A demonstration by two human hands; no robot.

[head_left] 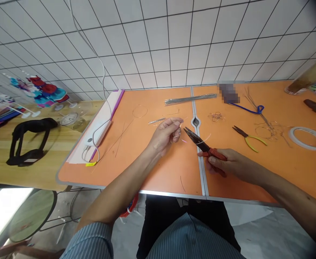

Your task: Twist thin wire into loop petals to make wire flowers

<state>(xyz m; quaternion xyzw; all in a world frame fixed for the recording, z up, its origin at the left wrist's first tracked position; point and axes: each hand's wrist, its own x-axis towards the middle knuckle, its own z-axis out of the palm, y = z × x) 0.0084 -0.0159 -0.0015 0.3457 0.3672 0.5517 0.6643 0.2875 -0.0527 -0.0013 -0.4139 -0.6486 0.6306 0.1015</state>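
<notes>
Over the middle of the orange table [147,172], my left hand [166,136] is closed in a pinch on a thin wire [176,136], partly hidden by the fingers. My right hand [221,162] is wrapped round the red handles of black-jawed pliers [205,146]. The plier tips point up and left, close to my left fingers but apart from them. A pale thin strand crosses the jaws. Behind my hands lies a bundle of straight wires [190,99]. A small tangle of wire [216,116] sits to the right of the table's seam.
Yellow-handled pliers [249,137], a white tape roll [308,138] and a blue loop with wires [259,109] lie at right. A white power strip [97,138] with a cable is at left. Farther left, a wooden table holds a black strap frame [30,140]. A tiled wall stands behind.
</notes>
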